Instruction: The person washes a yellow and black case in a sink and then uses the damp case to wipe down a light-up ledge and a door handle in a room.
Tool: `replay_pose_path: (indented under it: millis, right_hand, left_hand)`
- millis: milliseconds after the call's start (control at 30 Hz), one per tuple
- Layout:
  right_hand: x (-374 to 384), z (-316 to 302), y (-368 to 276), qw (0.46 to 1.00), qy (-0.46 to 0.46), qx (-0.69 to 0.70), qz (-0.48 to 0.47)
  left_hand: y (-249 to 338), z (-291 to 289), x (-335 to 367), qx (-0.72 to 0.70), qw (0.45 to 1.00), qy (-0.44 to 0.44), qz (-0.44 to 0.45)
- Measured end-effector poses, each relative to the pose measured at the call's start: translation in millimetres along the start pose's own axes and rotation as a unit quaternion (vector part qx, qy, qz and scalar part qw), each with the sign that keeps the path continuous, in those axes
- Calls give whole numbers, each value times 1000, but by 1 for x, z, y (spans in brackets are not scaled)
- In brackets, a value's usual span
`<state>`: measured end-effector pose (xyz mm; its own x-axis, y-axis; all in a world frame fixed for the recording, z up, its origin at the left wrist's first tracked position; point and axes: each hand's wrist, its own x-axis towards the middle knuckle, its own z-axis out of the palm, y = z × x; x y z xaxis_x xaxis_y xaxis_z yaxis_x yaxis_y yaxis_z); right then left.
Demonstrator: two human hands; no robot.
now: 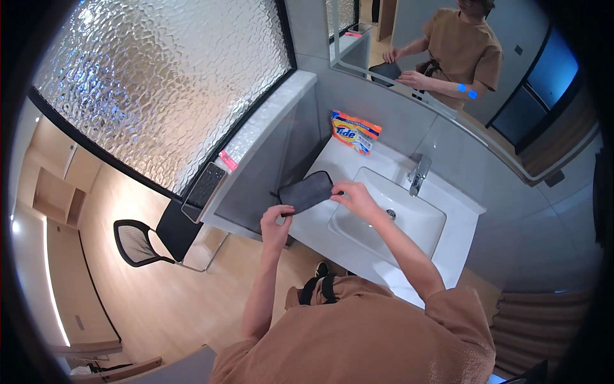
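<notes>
Well to the left of the sink (pixel 419 224), down on the wood floor (pixel 105 192), I see a chair (pixel 133 243) with a mesh back and a dark seat. Above and left of the sink stands a panel of rippled glass (pixel 173 83) in a black frame, and on the pale ledge (pixel 275 105) along its lower right edge lies a small pink packet (pixel 228 160).

Closer to the sink, on its left, the person's left hand (pixel 275 225) has thumb and fingers pinched on the lower left edge of a flat, dark grey pouch (pixel 306 194) with rounded corners. The pouch is held tilted just left of the sink, its right end higher than its left. At that right end, the right hand (pixel 355 200) has its fingers clamped on the edge, its forearm reaching across the sink.

Beyond the sink's far left corner, an orange and blue detergent bag (pixel 355 133) stands on the white table (pixel 464 230). A metal faucet (pixel 419 175) rises at the sink's far side. On the wall beyond the sink, a mirror (pixel 409 38) shows the person in a brown shirt. Right of the sink, nearer the person, hangs a brown pleated curtain (pixel 537 326).
</notes>
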<state>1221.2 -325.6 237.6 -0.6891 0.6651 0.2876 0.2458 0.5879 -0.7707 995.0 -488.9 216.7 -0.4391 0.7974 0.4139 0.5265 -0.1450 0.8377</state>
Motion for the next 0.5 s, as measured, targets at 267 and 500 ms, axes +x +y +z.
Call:
replay_pose_path:
  millis: [267,500]
  right_hand:
    - [-124,128,68,970,-125,-187,-88]
    - [-95,141,31,979,-71,-190,18]
  left_hand:
    - [-102,14,-129,204,964,-150,-76]
    - [-85,51,-90,200,975,-79,-60]
